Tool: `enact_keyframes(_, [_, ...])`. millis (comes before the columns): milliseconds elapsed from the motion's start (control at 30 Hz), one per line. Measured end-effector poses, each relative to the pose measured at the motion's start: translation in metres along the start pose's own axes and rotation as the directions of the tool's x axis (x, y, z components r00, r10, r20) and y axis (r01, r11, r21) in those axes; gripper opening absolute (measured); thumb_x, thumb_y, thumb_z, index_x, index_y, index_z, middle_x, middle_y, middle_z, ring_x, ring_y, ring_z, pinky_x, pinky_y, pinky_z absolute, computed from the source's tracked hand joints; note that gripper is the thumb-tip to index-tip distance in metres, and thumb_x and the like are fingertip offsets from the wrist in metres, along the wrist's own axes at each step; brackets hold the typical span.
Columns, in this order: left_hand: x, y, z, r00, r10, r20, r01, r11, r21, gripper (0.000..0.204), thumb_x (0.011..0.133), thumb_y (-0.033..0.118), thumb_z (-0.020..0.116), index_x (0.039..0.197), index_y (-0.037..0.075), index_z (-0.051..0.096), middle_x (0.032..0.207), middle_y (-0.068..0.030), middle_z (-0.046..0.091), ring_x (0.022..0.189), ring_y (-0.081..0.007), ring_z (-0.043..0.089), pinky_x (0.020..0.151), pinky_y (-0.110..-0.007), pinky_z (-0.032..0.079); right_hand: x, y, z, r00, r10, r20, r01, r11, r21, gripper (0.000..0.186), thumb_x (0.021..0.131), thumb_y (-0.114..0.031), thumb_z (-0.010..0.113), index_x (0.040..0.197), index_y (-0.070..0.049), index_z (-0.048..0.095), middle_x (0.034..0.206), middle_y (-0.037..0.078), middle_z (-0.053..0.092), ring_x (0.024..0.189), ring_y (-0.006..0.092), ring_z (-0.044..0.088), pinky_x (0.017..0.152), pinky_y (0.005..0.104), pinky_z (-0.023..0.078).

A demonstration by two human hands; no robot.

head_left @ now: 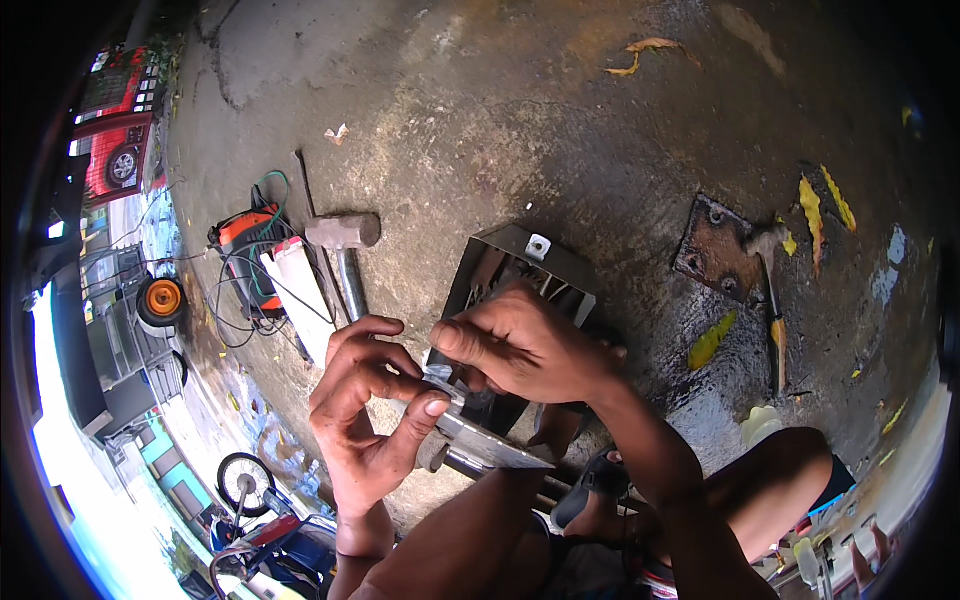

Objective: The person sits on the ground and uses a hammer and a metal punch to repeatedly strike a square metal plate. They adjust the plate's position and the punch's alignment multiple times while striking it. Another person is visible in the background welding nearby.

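My left hand [368, 410] has its thumb and forefinger closed on a small shiny piece [438, 372], which looks like metal or clear plastic. Close by on the right, my right hand [525, 345] is curled over the near side of an open grey metal box [575, 272]; whatever its fingers hold is hidden. Several thin tools or rods lie inside the box, partly covered by that hand. A tab with a hole [538, 247] sticks up at the box's far rim. Below both hands, a flat metal strip [490, 444] runs along the near side, above my bent leg.
Left of the box lie a sledgehammer [343, 232], a thin rod [305, 185] and an orange-black power machine [250, 255] with loose cables. At right, a hammer [772, 300] rests by a rusty plate [715, 250]. A motorcycle [265, 540] stands at lower left.
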State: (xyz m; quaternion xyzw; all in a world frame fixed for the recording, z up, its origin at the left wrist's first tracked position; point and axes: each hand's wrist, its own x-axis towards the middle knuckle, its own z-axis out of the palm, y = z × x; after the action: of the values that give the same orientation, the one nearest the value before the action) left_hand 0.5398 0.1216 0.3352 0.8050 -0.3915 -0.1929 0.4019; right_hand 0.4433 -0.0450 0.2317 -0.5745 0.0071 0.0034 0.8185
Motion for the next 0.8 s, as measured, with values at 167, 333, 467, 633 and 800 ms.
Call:
enact_keyframes(167, [-0.003, 0.001, -0.004, 1.000, -0.003, -0.024, 0.004, 0.999, 0.045, 0.025, 0.074, 0.014, 0.091, 0.079, 0.003, 0.068, 0.088, -0.0081, 0.068, 0.111, -0.0332, 0.061, 0.096, -0.047, 0.046, 0.002, 0.005, -0.017, 0.998, -0.044, 0.046, 0.029, 0.960, 0.279, 0.113, 0.093, -0.086, 0.000, 0.093, -0.003, 0.076, 0.092, 0.006, 0.071, 0.082, 0.0146, 0.062, 0.067, 0.0273, 0.047])
enact_keyframes(333, [-0.010, -0.003, -0.008, 0.998, 0.015, -0.055, -0.016, 1.000, -0.009, 0.028, 0.077, 0.019, 0.090, 0.079, 0.003, 0.068, 0.084, -0.0080, 0.066, 0.110, -0.0341, 0.060, 0.095, -0.049, 0.046, 0.008, 0.013, -0.034, 0.982, -0.038, 0.183, 0.008, 0.986, 0.164, 0.126, 0.082, -0.093, -0.007, 0.113, -0.006, 0.078, 0.109, 0.006, 0.068, 0.090, 0.0175, 0.058, 0.069, 0.0277, 0.048])
enact_keyframes(467, [-0.013, -0.004, -0.007, 0.997, 0.016, -0.070, -0.018, 1.000, -0.023, 0.029, 0.078, 0.021, 0.090, 0.079, 0.002, 0.067, 0.084, -0.0088, 0.065, 0.110, -0.0347, 0.060, 0.095, -0.049, 0.045, 0.009, 0.003, -0.031, 0.959, 0.193, 0.208, -0.177, 0.980, -0.096, 0.119, 0.089, -0.088, -0.004, 0.097, -0.006, 0.082, 0.093, 0.012, 0.074, 0.097, 0.0240, 0.067, 0.082, 0.0384, 0.055])
enact_keyframes(633, [-0.018, -0.005, -0.012, 0.995, 0.014, -0.104, -0.013, 1.000, 0.006, 0.031, 0.079, 0.024, 0.089, 0.081, 0.002, 0.068, 0.084, -0.0091, 0.065, 0.110, -0.0350, 0.060, 0.096, -0.049, 0.045, 0.007, 0.031, -0.057, 0.944, 0.319, 0.080, -0.260, 0.872, -0.415, 0.058, 0.104, -0.055, 0.057, 0.091, -0.002, 0.078, 0.084, 0.015, 0.073, 0.089, 0.0268, 0.072, 0.082, 0.0414, 0.055])
enact_keyframes(800, [-0.005, -0.011, 0.002, 0.996, 0.053, -0.071, -0.049, 0.997, 0.063, 0.024, 0.078, 0.016, 0.087, 0.080, 0.003, 0.067, 0.088, -0.0090, 0.065, 0.110, -0.0339, 0.060, 0.098, -0.049, 0.044, -0.017, 0.079, -0.023, 0.967, 0.186, 0.175, 0.169, 0.052, -0.984, 0.012, 0.087, -0.017, 0.068, 0.090, -0.012, 0.079, 0.085, 0.007, 0.077, 0.079, 0.0200, 0.075, 0.063, 0.0334, 0.052])
